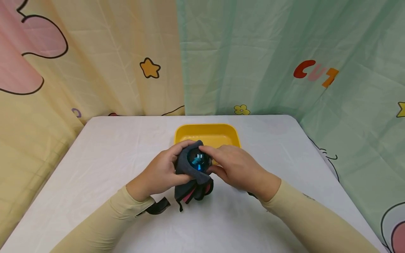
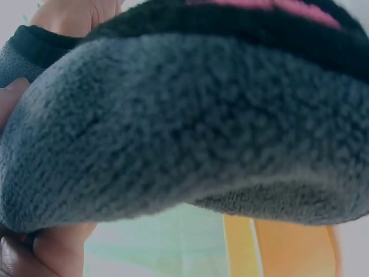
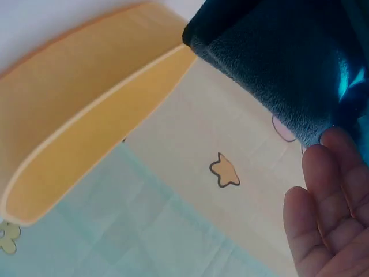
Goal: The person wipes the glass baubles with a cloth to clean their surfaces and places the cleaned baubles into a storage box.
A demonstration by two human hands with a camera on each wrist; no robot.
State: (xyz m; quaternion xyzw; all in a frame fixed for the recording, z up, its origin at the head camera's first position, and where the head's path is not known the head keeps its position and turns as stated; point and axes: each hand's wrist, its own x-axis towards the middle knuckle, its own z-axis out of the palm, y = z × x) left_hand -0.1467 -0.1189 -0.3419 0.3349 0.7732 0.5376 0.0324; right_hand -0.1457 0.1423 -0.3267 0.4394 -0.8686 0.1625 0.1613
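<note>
In the head view, my left hand grips a dark grey fleece cloth pouch from its left side, thumb across its near side. A glossy dark-blue ball with bright reflections sits in the pouch's mouth. My right hand holds the ball from the right, its fingers at the ball's upper edge and lower right. Black-edged folds with pink patches and a short black cord hang below. Grey fleece fills most of the left wrist view. Curved fingertips show beside the fleece in the right wrist view.
A yellow plastic tray stands on the white-covered table just behind the hands, its near side partly hidden by them. Printed curtains hang along the table's back and sides. A black strap shows at the left wrist.
</note>
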